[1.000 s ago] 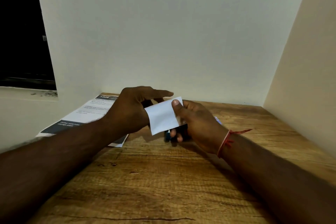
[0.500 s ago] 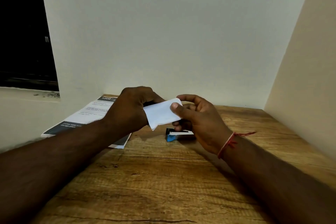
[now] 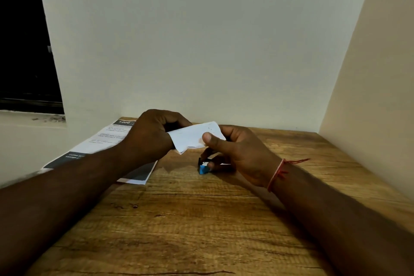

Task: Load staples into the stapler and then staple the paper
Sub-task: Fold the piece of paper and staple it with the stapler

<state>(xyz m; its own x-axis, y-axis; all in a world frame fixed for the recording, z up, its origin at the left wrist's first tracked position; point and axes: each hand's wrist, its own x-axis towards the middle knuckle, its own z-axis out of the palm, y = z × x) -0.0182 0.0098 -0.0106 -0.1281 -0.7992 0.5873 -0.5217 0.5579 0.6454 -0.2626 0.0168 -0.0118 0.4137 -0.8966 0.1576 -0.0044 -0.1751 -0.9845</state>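
Two bare hands are up over a brown wooden table [image 3: 190, 219]. Between them is a folded white paper [image 3: 193, 136], held a little above the table. The left hand [image 3: 152, 134] is curled shut around the left end of the paper, so that end is tucked away inside the fist. The right hand [image 3: 237, 152] pinches the right end: its thumb [image 3: 209, 138] presses on top of the paper and some fingers sit behind it. The lower fingers of the right hand reach down and touch a small blue and black stapler [image 3: 204, 167], which lies on the table right under the paper. Most of the stapler is hidden by those fingers, so only its blue end shows. A red thread band [image 3: 276, 173] goes around the right wrist. A big printed sheet [image 3: 107, 141] lies flat on the table under the left arm, near the white wall [image 3: 201, 40].
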